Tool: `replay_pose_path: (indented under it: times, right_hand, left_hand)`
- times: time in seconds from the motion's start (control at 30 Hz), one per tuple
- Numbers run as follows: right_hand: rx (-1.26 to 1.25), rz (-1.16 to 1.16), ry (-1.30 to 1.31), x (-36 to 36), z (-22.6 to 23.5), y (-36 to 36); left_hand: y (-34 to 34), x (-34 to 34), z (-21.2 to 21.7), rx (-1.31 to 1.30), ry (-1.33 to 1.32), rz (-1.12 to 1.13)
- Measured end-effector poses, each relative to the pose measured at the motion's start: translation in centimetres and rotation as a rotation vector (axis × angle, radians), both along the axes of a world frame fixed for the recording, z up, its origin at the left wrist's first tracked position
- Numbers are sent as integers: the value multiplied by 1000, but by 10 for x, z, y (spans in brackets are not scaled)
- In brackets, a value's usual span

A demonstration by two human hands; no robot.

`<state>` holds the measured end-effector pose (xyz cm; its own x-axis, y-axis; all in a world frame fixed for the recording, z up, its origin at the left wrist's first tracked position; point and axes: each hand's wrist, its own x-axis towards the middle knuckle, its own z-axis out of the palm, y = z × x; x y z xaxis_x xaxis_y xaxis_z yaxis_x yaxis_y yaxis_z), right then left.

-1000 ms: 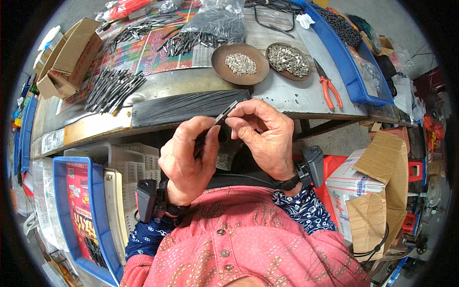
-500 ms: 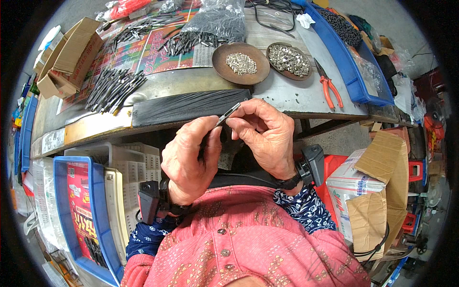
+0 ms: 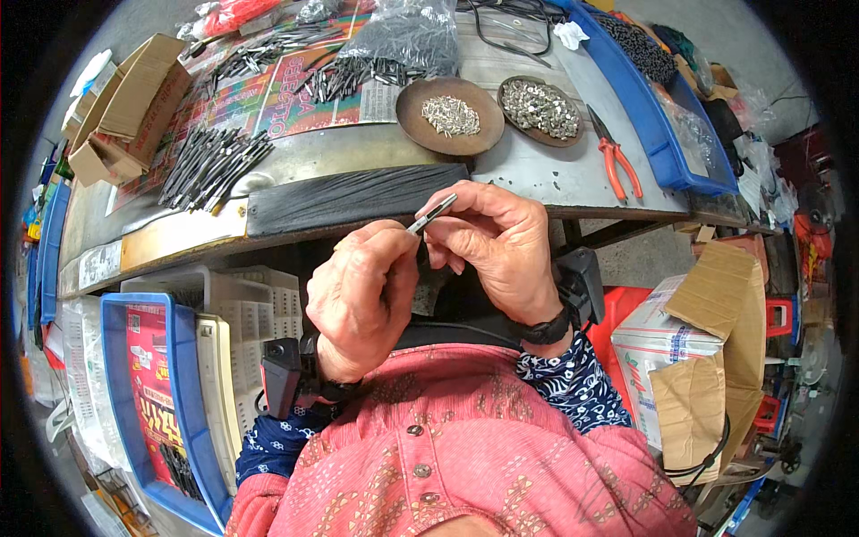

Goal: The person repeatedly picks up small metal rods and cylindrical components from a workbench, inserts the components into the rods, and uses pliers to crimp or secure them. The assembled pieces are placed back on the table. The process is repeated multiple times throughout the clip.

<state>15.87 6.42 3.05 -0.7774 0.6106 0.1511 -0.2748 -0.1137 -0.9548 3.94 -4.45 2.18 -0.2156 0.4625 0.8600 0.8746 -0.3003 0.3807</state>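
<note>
A slim black-and-silver rod slants upward to the right above the table's front edge. My left hand pinches its lower end between thumb and fingers. Further up, my right hand has its thumb and index finger closed around the rod. The curled fingers hide part of it. Just beyond my hands, a dark padded strip lies along the table edge. A brown bowl of small silver pins stands behind, beside a dish of small silver pieces.
Red-handled pliers lie at the right of the table, near a long blue tray. Several black rods are piled on the left. Below the table stand a blue crate on the left and an open cardboard box on the right.
The rod has turned slightly and shifted a little to the right. My right fingers have curled differently around it, and my left hand has rolled a little while keeping its pinch.
</note>
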Motion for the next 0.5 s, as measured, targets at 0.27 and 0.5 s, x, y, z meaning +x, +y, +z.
replay_pose_path:
  times: [0.27, 0.5]
  right_hand:
    - [-76, 77, 81, 0, -4, 2]
    - [-43, 54, 87, -3, -9, 1]
  left_hand:
    - [0, -2, -3, 7, 2, -24]
    - [-1, 0, -4, 6, 6, -11]
